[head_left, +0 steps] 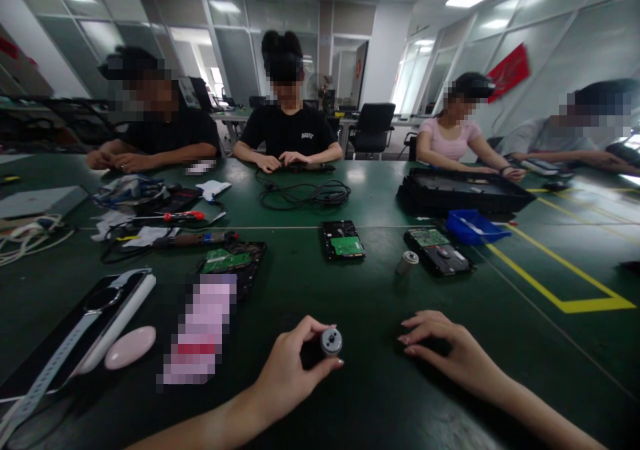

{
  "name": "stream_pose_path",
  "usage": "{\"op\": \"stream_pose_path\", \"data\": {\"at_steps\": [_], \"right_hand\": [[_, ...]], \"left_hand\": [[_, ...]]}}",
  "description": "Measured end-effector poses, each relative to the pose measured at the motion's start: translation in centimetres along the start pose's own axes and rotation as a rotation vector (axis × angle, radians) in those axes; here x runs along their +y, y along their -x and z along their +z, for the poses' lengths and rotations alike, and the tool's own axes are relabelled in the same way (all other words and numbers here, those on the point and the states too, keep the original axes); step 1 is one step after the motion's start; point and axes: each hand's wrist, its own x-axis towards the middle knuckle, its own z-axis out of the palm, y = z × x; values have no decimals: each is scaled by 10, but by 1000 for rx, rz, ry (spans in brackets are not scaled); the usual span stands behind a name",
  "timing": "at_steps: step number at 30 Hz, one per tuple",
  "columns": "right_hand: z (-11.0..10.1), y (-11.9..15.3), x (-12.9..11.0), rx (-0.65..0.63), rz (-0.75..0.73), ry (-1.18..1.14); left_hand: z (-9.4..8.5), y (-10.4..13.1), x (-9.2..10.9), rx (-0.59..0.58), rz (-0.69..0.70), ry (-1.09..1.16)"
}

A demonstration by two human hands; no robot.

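Observation:
Near the front middle of the green table (370, 397), my left hand (295, 363) has its thumb and fingers around a small metal cylinder (331, 342), whose round end with small holes faces up. To its right, my right hand (450, 347) rests low over the table with fingers apart and nothing between them. A second metal cylinder (409, 262) stands farther back, beyond my right hand. Behind it to the right lies a hard drive (443, 253) with a green board. Another hard drive (343, 240) lies at the middle of the table.
A pink patterned item (203, 330), a pink oval object (131, 348) and a watch (103, 299) on a box lie left. Farther back are a power screwdriver (200, 239), a black cable (305, 195), a blue tray (475, 227) and a black bin (465, 190). Several people sit opposite.

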Motion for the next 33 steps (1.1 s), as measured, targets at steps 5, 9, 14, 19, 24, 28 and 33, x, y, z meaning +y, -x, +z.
{"op": "stream_pose_path", "data": {"at_steps": [5,9,14,19,24,28,33], "right_hand": [[15,-35,-56,45,-30,-336],[38,-62,-87,22,-114,-371],[53,-74,-92,-15,-214,-281],[58,-73,-86,-12,-232,-229],[61,-73,-86,60,-219,-243],[61,-71,-87,38,-224,-313],[63,-70,-87,29,-163,-390]], "left_hand": [[1,-1,0,23,-12,-35],[2,-1,2,30,-5,-39],[3,0,2,37,0,-22],[2,1,3,36,18,-15],[1,0,2,97,55,-74],[1,-1,2,115,81,-77],[1,-1,1,129,98,-92]]}}
